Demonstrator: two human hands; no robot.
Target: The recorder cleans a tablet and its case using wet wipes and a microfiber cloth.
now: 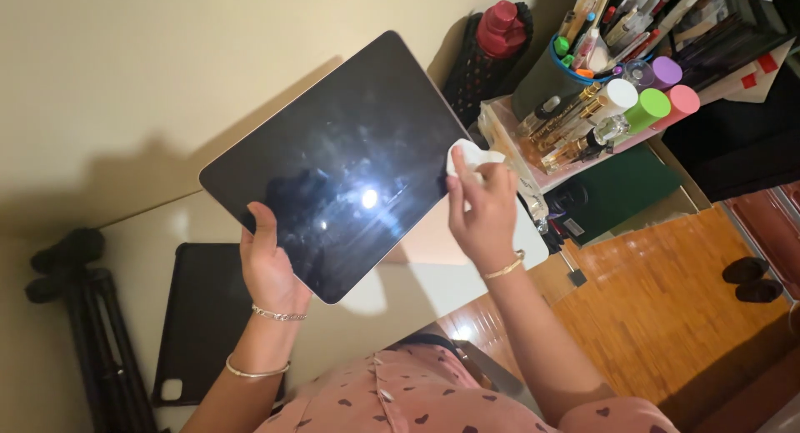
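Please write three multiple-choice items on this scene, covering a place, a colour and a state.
1. Where does the white wipe touch the tablet?
A. by its right edge
B. its left corner
C. its back

2. What colour is the tablet case on the table?
A. red
B. black
C. white

3. What is the tablet screen's state?
A. showing a picture
B. cracked
C. dark and smudged

Answers: 1 A, the right hand presses the wipe there. 2 B, it lies black below the left hand. 3 C, smears catch a light's glare.
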